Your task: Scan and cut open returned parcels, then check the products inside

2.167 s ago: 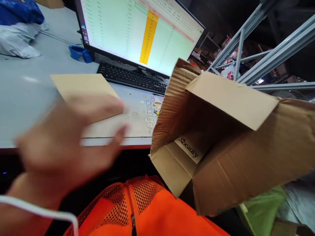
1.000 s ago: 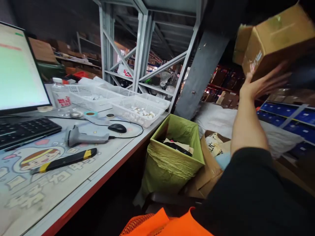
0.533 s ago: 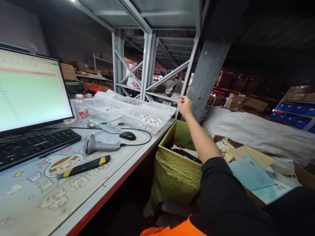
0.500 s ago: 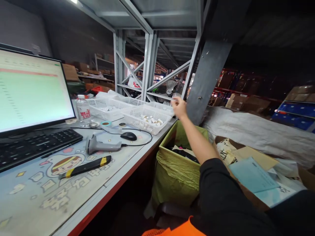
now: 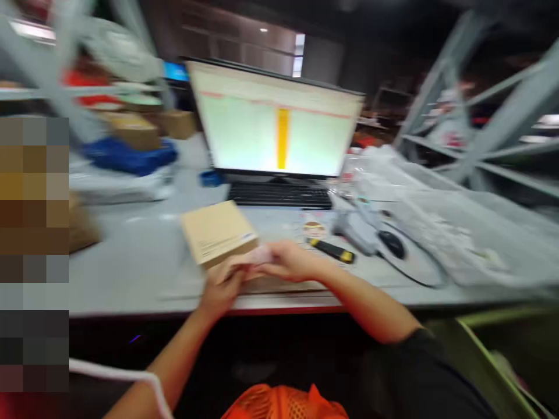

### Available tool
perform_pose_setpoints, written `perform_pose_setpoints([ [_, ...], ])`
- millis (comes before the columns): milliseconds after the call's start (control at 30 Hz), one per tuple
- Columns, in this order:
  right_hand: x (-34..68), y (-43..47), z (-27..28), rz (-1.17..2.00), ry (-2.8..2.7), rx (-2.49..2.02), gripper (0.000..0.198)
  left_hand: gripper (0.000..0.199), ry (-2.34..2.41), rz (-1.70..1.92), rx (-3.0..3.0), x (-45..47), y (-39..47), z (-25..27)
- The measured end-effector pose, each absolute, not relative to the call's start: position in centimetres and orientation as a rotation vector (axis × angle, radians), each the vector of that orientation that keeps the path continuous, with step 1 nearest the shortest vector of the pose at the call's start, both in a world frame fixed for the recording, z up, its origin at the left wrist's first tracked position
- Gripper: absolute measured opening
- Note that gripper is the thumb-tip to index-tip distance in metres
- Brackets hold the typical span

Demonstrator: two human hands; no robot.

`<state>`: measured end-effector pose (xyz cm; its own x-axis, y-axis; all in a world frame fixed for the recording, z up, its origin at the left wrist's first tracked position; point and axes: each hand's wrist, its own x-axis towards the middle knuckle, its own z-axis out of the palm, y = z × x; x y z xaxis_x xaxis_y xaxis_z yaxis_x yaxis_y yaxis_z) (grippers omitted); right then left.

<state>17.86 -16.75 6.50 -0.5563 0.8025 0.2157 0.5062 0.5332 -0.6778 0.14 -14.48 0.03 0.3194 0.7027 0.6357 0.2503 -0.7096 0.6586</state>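
Both hands meet at the front edge of the desk, just in front of a closed tan cardboard box [image 5: 220, 230]. My right hand [image 5: 290, 262] comes in from the right with its fingers pinched at a small whitish-pink thing [image 5: 261, 255], too blurred to name. Facing it, my left hand [image 5: 222, 291] is closed, its fingertips touching or almost touching the same small thing; what it holds is hidden. Right of the hands lies a black and yellow utility knife [image 5: 332, 250].
Behind the box stand a keyboard [image 5: 279, 195] and a monitor [image 5: 279, 122]. A grey barcode scanner [image 5: 356, 231] and a black mouse [image 5: 392, 244] lie to the right, beside white plastic baskets [image 5: 441, 233]. A green-lined bin [image 5: 476, 343] is at lower right. Blocky pixels cover the left edge.
The view has swung left to face the monitor. My right hand has come back from above the far baskets to the desk's front edge. My left hand and the cardboard box now show.
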Motion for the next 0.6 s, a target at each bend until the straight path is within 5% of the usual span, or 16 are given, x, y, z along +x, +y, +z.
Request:
perform_pose_setpoints([
  [233,21.4,-11.8,6.1,0.844,-1.684,-1.089,0.039,0.053,1.286,1.65,2.2,-8.9,-13.6,1.2],
  [367,24.2,-10.7,4.5,0.807,-1.26,-1.143,0.05,0.104,1.512,1.14,2.274,-10.7,-10.8,1.5],
  [600,22.7,-9.5,0.7,1.081,-0.984,-1.191,0.05,0.117,1.439,1.063,1.527,-11.5,-8.9,-1.9],
])
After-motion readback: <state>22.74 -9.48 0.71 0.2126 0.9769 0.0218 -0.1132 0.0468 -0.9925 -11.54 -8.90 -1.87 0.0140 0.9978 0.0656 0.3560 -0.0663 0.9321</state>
